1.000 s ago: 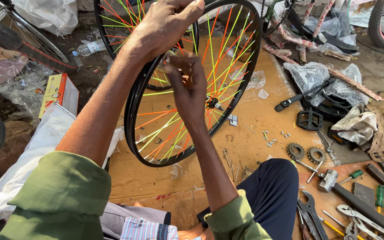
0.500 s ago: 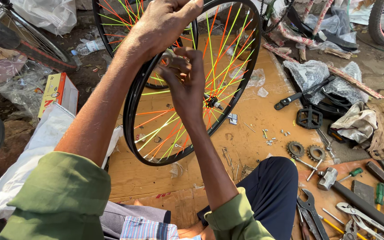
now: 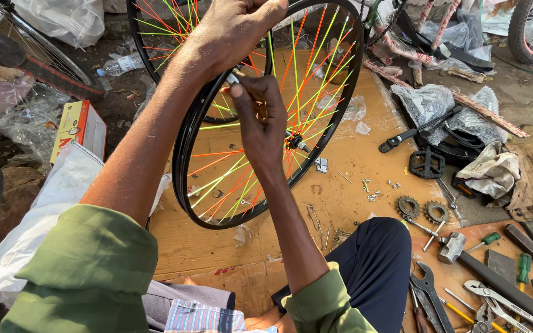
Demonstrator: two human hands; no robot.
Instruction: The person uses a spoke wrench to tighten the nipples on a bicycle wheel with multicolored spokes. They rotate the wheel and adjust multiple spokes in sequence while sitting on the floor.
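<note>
I hold a black bicycle wheel (image 3: 183,160) upright over a sheet of cardboard (image 3: 347,161). Its spokes are orange, yellow and green, and its hub (image 3: 294,143) sits near the middle. My left hand (image 3: 235,31) grips the top of the rim from above. Just beneath it, my right hand (image 3: 261,120) reaches up inside the wheel, its fingertips pinching a small metal piece (image 3: 232,79) at the rim. What that piece is stays too small to tell. A second wheel with similar spokes (image 3: 155,37) stands right behind the first.
To the right lie a black pedal (image 3: 425,163), two sprockets (image 3: 409,207), a hammer (image 3: 451,246), spanners (image 3: 430,290) and green-handled screwdrivers (image 3: 524,268). An orange and white box (image 3: 78,126) and a white sack (image 3: 50,203) sit at the left. My knee (image 3: 371,259) is below the wheel.
Hardly anything differs. My right hand's fingers shifted slightly at the rim, while my left hand kept its grip and the wheel stayed put.
</note>
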